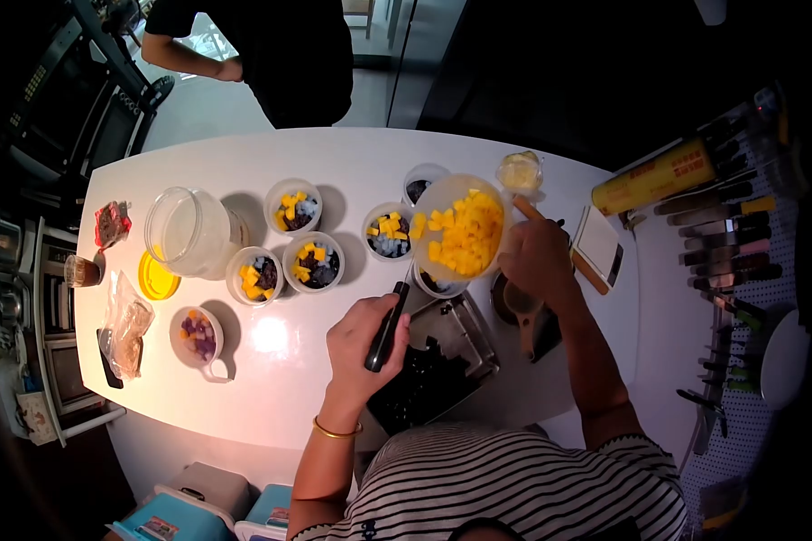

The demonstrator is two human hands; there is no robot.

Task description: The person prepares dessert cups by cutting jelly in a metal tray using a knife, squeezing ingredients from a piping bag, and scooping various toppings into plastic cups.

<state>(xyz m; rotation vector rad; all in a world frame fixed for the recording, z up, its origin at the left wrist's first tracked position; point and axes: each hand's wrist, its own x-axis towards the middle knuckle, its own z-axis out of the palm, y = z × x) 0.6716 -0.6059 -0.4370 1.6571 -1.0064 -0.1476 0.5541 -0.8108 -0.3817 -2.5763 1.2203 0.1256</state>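
My left hand (361, 338) is closed around the black handle (387, 329) of a utensil whose working end I cannot make out. My right hand (534, 257) grips the rim of a clear round bowl (435, 191) heaped with yellow mango cubes (467, 236), held tilted above the table. Beneath and beside it stand clear cups, one (389, 232) with mango, pale jelly and dark pieces, another (424, 178) with dark contents. A partly covered cup (439, 283) shows under the bowl. Close to my left hand is a metal tray (478, 338) of black jelly (424, 383).
Three more filled cups, including one (293, 206) at the back, stand left of centre. Near them are a large clear jar (188, 233), a yellow lid (158, 275) and a handled cup (197, 335). A scale (597, 242) lies rightward. Across the table stands a person (289, 63).
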